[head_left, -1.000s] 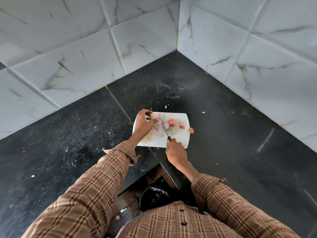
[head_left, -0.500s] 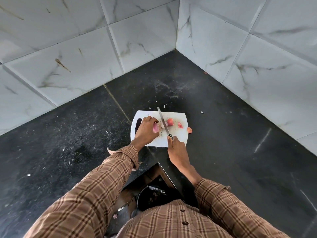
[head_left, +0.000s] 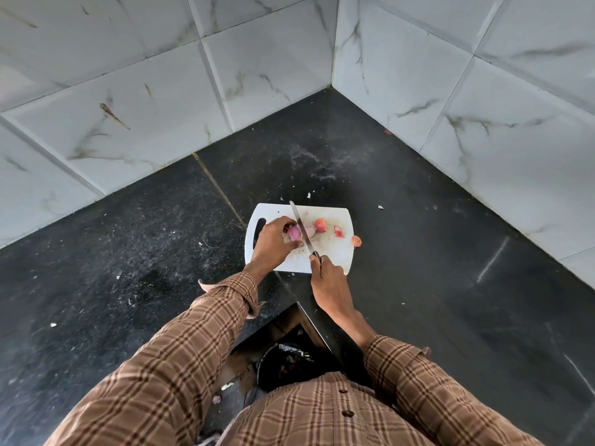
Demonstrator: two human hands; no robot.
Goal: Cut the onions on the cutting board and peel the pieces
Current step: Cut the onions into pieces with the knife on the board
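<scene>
A white cutting board (head_left: 335, 257) lies on the black counter in the corner. My left hand (head_left: 270, 244) presses a purple onion (head_left: 294, 232) down on the board. My right hand (head_left: 330, 283) grips the handle of a knife (head_left: 301, 228), whose blade lies across the onion and points away from me. Two cut onion pieces (head_left: 320, 225) (head_left: 338, 232) rest on the board's right half. Another piece (head_left: 356, 241) sits just off the board's right edge.
The black stone counter (head_left: 418, 252) meets white marble-tiled walls (head_left: 257, 66) at a corner behind the board. Small peel scraps (head_left: 380, 207) dot the counter. Below the counter's front corner stands a dark bin (head_left: 286, 365) near my body.
My left hand lowered the onion onto the board and my right hand brought the knife forward until its blade lay across the onion.
</scene>
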